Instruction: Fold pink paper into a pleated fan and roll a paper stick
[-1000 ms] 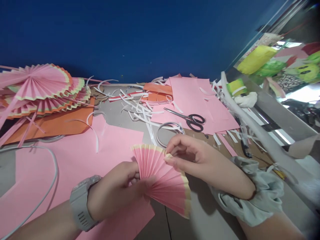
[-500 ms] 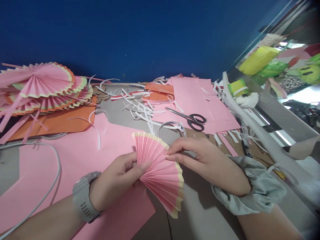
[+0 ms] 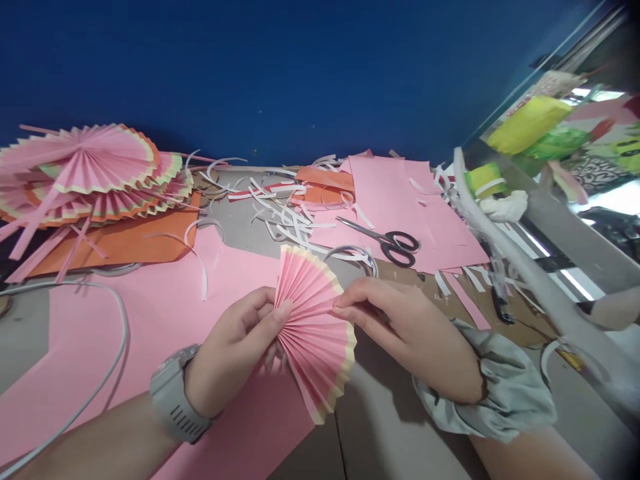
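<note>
A pleated pink paper fan (image 3: 320,347) with a pale yellow edge is held up between my hands, spread into roughly a half circle. My left hand (image 3: 250,330), with a grey watch on its wrist, grips the gathered base, thumb on top. Thumb and fingertips of my right hand (image 3: 395,317) pinch a fold at the fan's outer edge; a grey-green scrunchie circles that wrist. Beneath the fan lies a large pink paper sheet (image 3: 125,347). Scissors (image 3: 387,241) with dark handles rest on pink paper beyond my right hand.
Finished-looking pink rosettes (image 3: 105,160) are stacked at the back left on orange paper (image 3: 125,243). White paper strips (image 3: 285,220) are scattered across the middle. A white cable (image 3: 123,327) curves at left. A blue wall (image 3: 280,73) closes off the back; a pale tube (image 3: 520,267) slants down at right.
The fan's lower edge has swung left and its top has risen slightly. Both hands keep their hold. The view has shifted a little, moving the background right.
</note>
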The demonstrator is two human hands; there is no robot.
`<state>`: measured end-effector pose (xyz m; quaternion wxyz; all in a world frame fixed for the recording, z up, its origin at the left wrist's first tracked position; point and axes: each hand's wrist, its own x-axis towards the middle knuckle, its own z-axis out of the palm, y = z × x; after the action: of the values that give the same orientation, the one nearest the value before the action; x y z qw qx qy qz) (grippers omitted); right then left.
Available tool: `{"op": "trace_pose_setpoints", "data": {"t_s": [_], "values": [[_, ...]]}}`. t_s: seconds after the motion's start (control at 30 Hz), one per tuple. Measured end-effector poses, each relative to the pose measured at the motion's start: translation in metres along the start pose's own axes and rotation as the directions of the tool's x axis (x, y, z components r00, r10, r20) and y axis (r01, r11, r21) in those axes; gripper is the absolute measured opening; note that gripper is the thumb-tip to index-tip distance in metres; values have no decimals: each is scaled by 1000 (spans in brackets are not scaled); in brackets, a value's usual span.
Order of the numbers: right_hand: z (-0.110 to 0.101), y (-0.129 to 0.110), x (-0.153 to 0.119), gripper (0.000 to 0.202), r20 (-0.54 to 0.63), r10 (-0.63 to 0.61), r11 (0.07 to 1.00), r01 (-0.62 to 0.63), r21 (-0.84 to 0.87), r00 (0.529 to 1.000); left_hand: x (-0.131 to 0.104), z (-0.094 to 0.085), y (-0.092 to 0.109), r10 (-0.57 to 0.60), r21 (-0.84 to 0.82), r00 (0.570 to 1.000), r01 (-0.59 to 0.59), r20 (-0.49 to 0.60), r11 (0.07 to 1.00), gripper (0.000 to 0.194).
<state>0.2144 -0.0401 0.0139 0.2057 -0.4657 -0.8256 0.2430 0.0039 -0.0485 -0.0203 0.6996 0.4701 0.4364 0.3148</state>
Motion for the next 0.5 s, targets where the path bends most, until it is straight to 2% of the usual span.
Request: {"op": "trace_pose_setpoints", "data": {"t_s": [0.2, 0.5], "values": [[8, -1, 2, 9, -87, -131, 982, 118, -145, 988, -1, -1, 1, -18, -20, 996, 16, -82, 1000, 25], [21, -1, 4, 11, -44, -250, 934, 229, -276, 967, 2, 0, 1, -28, 48, 997, 32, -67, 998, 27]]}}
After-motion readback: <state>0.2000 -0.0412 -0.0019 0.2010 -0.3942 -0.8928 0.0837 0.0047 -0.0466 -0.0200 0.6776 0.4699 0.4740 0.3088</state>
